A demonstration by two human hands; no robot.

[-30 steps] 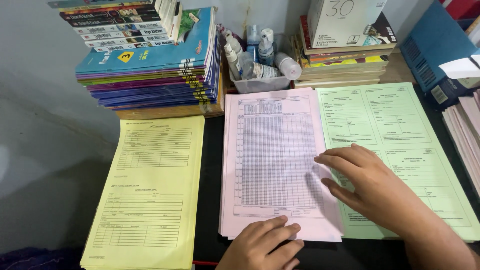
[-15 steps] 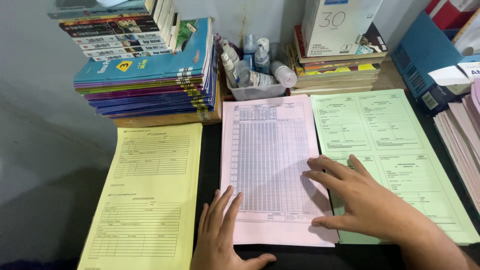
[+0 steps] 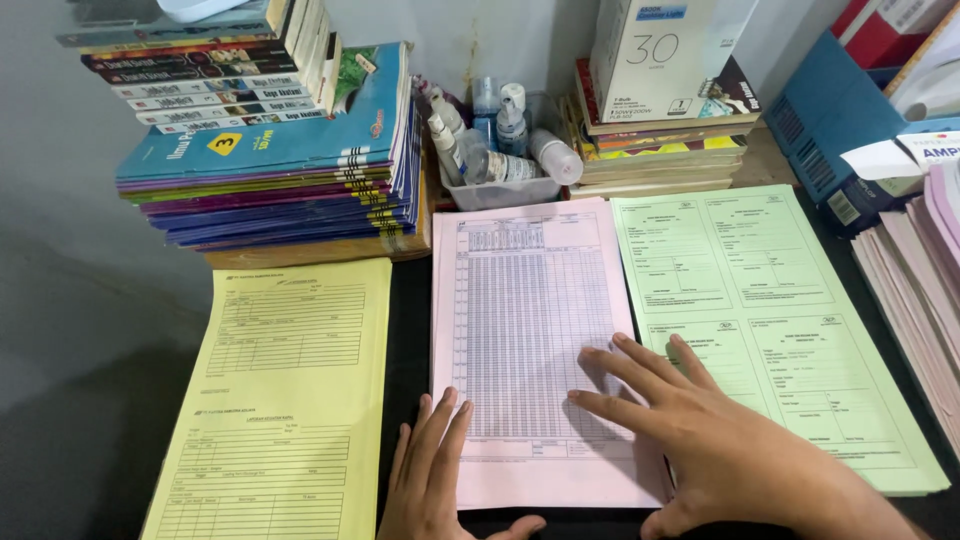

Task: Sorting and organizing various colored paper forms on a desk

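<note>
the pink form stack lies on the dark table between the yellow form stack and the green form stack. both hands lie flat, holding nothing: left hand at its lower left edge, right hand spread over its lower right corner. squaring it goes best with even pressure from both sides. half a second earlier the right hand lay slightly higher; a second earlier the left was curled

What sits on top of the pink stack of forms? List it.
Both hands rest flat on the pink stack: the left hand at its lower left edge, the right hand across its lower right corner. The print under the palms is covered, as are the sheets below the top form.
</note>
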